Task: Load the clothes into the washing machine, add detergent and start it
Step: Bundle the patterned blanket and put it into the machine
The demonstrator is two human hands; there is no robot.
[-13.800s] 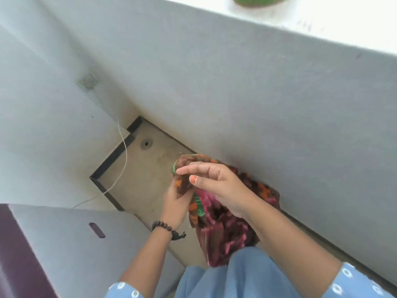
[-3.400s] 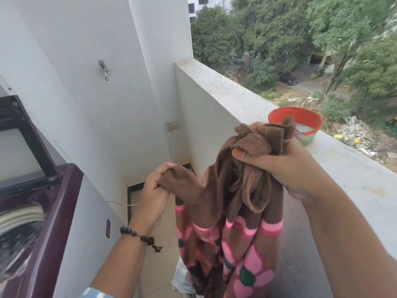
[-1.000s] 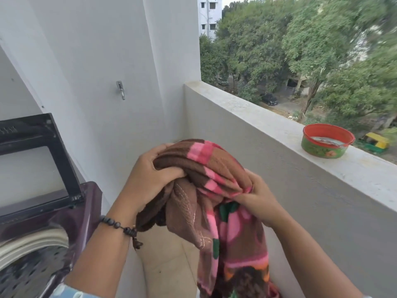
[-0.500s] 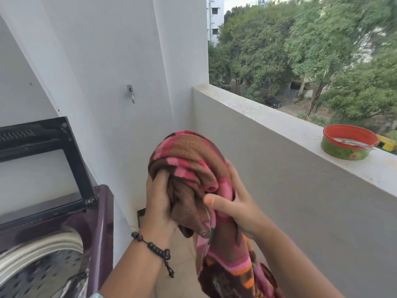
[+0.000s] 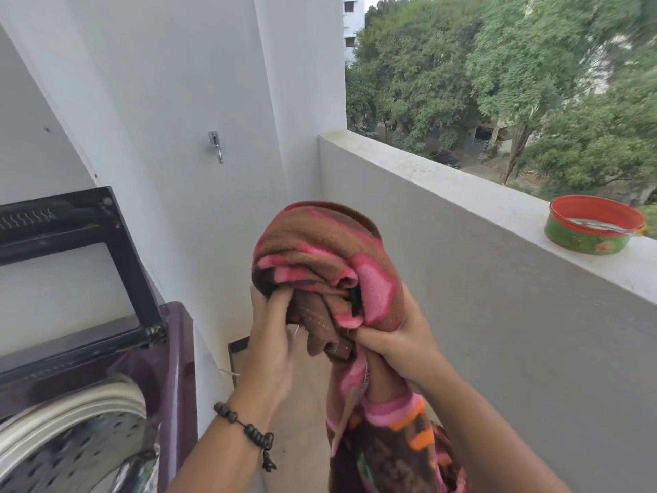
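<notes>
- Brown-and-pink patterned fleece blanket [image 5: 320,257]: being bunched into a thick wad at chest height, out over the balcony floor, to the right of the machine; long tail hanging down between the forearms, likely being gathered so nothing drags when lowered in.
- Left hand [image 5: 270,336]: gripping the wad from below and from the left, fingers curled up into the folds, seemingly tucking loose cloth into the bundle.
- Right hand [image 5: 394,336]: clamping the lower right of the wad, thumb pressing a fold in, pinching where the tail begins to fall.
- Maroon top-loading washing machine [image 5: 170,368]: standing at lower left, just beside the left forearm; dark-framed glass lid [image 5: 71,257] propped upright against the wall, leaving the perforated steel drum [image 5: 81,453] open and ready to receive the load.
- Judging from the grip: loading step under way, bundle not yet over the opening; detergent and start not yet done.
- Red-and-green round tub [image 5: 593,225]: sitting on the white parapet ledge [image 5: 444,186], well apart from both hands.
</notes>
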